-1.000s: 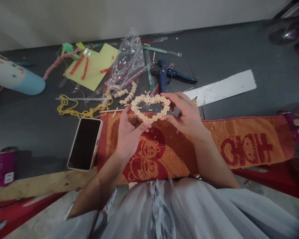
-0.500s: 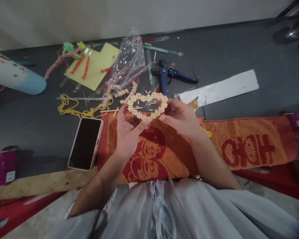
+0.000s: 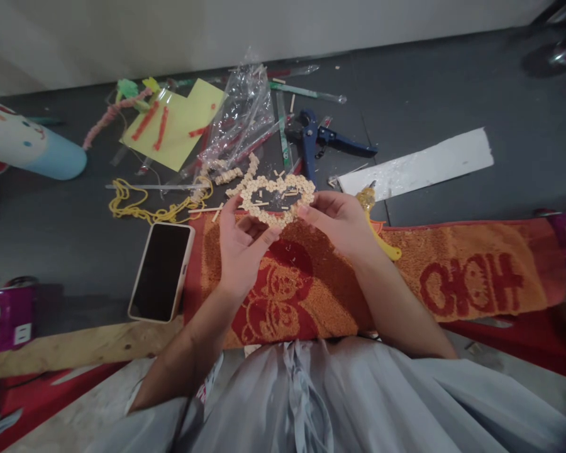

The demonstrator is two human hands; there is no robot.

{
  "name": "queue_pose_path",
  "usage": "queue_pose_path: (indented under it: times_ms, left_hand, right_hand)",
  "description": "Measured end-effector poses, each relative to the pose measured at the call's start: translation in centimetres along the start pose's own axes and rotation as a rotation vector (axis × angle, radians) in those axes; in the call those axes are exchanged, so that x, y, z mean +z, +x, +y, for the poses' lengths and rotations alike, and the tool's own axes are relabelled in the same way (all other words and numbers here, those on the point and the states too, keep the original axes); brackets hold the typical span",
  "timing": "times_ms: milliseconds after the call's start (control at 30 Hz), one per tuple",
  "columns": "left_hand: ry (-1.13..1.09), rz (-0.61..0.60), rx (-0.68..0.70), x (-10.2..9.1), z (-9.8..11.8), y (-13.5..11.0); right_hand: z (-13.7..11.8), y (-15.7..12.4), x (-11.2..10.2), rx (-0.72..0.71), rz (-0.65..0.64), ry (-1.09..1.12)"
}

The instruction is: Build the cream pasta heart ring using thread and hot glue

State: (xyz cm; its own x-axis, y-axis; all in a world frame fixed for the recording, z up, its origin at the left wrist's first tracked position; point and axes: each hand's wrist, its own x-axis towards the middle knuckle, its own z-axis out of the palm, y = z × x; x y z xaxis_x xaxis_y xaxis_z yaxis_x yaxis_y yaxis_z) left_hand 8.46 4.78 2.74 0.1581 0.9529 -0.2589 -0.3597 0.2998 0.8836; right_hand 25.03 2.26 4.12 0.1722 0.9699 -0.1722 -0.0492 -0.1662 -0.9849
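Nearest: grey garment [image 3: 311, 402] across the lap, bottom of frame. Just past it on the left, a bare wooden plank [image 3: 75, 349] lying crosswise.

Next out: orange-and-red towel [image 3: 453, 277] spread flat left to right, printed figure and lettering on it. Both forearms reaching over it. Phone [image 3: 160, 270] with dark screen face up, just beside the towel's left end.

Over the towel's far edge: left hand [image 3: 240, 248] and right hand [image 3: 342, 223], apart by the width of a heart-shaped ring [image 3: 262, 184] of small pale beads, held up off the towel. Left thumb and fingers pinched on its lower left side; right fingertips closed on its right lobe. Yellow-handled item [image 3: 382, 236] lying on the towel, touching the right wrist.

Farther, on the dark grey floor [image 3: 453, 94]: tangled yellow cord [image 3: 141, 204] left of the ring, short pale stick bits under it. Beyond, blue hand tool [image 3: 318, 141], white strip [image 3: 415, 167] to its right, crumpled clear plastic bag [image 3: 243, 119], yellow paper [image 3: 174, 126] with red pieces on it. Far left, pale blue and white cylinder [image 3: 23, 148] on its side.
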Motion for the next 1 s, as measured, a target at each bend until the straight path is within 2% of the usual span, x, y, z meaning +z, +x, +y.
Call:
queue_pose_path:
  times_ms: [500, 767, 1000]
  left_hand:
    - [0.047, -0.011, 0.042, 0.2, 0.0, -0.1]
    - [0.173, -0.118, 0.218, -1.0, -1.7, 0.9]
    - [0.254, -0.156, 0.295, -1.1, -2.2, 1.0]
  right_hand:
    - [0.2, 0.0, 0.3, 0.035, 0.029, 0.094]
    - [0.0, 0.0, 0.1, -0.036, 0.047, -0.037]
    - [0.0, 0.0, 0.8, -0.036, 0.098, 0.021]
